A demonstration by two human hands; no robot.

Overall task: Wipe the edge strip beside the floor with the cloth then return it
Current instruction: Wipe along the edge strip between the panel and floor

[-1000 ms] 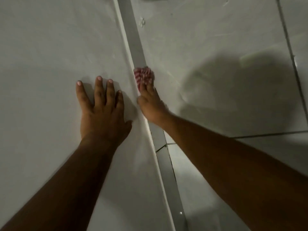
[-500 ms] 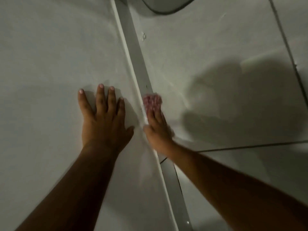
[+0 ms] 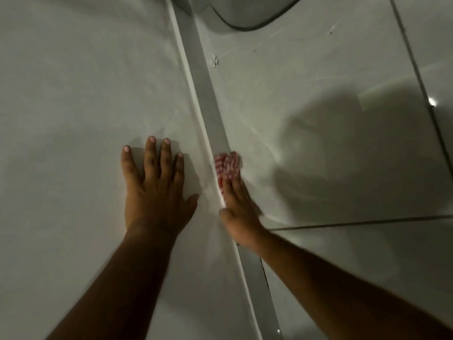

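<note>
A grey edge strip (image 3: 204, 92) runs from top centre down to the bottom right, between a pale wall surface (image 3: 73, 94) on the left and the tiled floor (image 3: 318, 82) on the right. My right hand (image 3: 239, 207) presses a red-and-white checked cloth (image 3: 226, 165) flat onto the strip; the cloth sticks out past my fingertips and the rest lies hidden under my palm. My left hand (image 3: 157, 190) lies flat on the wall surface, fingers spread, just left of the strip, holding nothing.
A rounded white object with a dark rim (image 3: 245, 13) sits on the floor at the top, close to the strip. Dark grout lines (image 3: 416, 69) cross the glossy tiles. A small white fleck (image 3: 214, 61) lies on the floor beside the strip.
My right hand has slid the cloth along the strip towards me. The view has shifted, bringing the rounded object into sight at the top. My left hand stays planted on the wall.
</note>
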